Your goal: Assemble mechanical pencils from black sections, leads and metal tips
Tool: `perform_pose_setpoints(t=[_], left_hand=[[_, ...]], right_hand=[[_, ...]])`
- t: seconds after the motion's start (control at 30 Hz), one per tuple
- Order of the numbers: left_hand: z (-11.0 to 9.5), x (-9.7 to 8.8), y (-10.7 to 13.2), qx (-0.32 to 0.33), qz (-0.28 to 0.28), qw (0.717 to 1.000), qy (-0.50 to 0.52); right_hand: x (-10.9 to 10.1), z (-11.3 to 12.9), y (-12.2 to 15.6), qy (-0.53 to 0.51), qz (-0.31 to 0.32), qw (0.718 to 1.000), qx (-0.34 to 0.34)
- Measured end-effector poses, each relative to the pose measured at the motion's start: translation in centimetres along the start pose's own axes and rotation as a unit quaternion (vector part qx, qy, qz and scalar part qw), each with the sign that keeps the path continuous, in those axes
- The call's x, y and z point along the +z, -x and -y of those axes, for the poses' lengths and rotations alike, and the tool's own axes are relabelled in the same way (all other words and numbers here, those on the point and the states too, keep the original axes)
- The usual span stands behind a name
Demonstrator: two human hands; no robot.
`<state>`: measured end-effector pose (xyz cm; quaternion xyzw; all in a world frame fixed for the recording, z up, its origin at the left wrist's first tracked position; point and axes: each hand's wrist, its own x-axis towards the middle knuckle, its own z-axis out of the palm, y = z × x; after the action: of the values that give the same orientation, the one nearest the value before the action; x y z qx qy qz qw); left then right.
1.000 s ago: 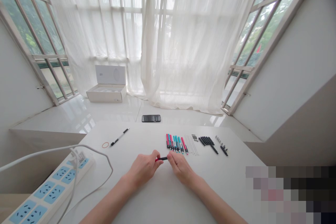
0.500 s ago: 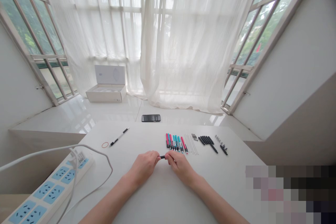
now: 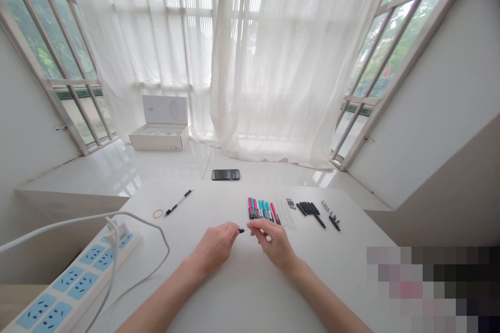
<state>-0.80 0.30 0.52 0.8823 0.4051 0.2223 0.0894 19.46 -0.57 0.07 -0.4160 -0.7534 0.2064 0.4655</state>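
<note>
– Short black plastic pen piece [image 3: 242, 230]: where does it sit?

– Just above the white tabletop [image 3: 242, 291], in the gap between the two hands, lying roughly level. The left hand [image 3: 216, 245] pinches its left end between thumb and forefinger, with the other fingers curled under.

– And the right hand [image 3: 275, 243]?

– Its thumb and forefinger are pressed together right at the piece's other end, the remaining fingers loosely fanned. Whether they grip the piece itself or something thin poking out of it is too small to tell.

– So which step is this?

– By my reading, small pen parts are being joined end to end at the fingertips. A next move would call for both ends on one line and a light, steady pinch, since the part is tiny and easy to drop.

– What lies around it?

– Just beyond the right hand is a row of pink and teal pen barrels [image 3: 262, 209]. To its right come thin pale refill rods [image 3: 285, 212], a cluster of tiny dark parts [image 3: 289, 202], a row of black tubes [image 3: 308, 209], then small grey and black bits [image 3: 330, 214]. Well to the left, a black-and-white pen [image 3: 178, 202] lies beside a red rubber band [image 3: 157, 214]. At the near left corner sits a white power strip with blue sockets [image 3: 74, 278], with a white cable [image 3: 160, 234] looping past it. A black phone [image 3: 225, 174] lies beyond the table's far edge.
</note>
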Motion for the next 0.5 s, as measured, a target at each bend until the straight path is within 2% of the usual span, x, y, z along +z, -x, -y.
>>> perform_pose_setpoints(t=[0.13,0.3,0.4,0.5], left_hand=[[-0.1,-0.1,0.0,0.007,-0.024,1.000,0.011],[-0.3,-0.4,0.0,0.015,-0.021,0.999,-0.036],[-0.4,-0.5,0.0,0.018,-0.022,0.998,-0.058],[-0.6,-0.4,0.0,0.017,-0.022,0.998,-0.061]], right_hand=[[-0.6,-0.1,-0.3,0.007,-0.020,1.000,0.012],[-2.5,-0.5,-1.0,0.068,-0.033,0.997,0.008],[-5.2,-1.4,-1.6,0.160,-0.004,0.987,0.019],[-9.2,-2.8,-1.9,0.246,0.002,0.965,0.086]])
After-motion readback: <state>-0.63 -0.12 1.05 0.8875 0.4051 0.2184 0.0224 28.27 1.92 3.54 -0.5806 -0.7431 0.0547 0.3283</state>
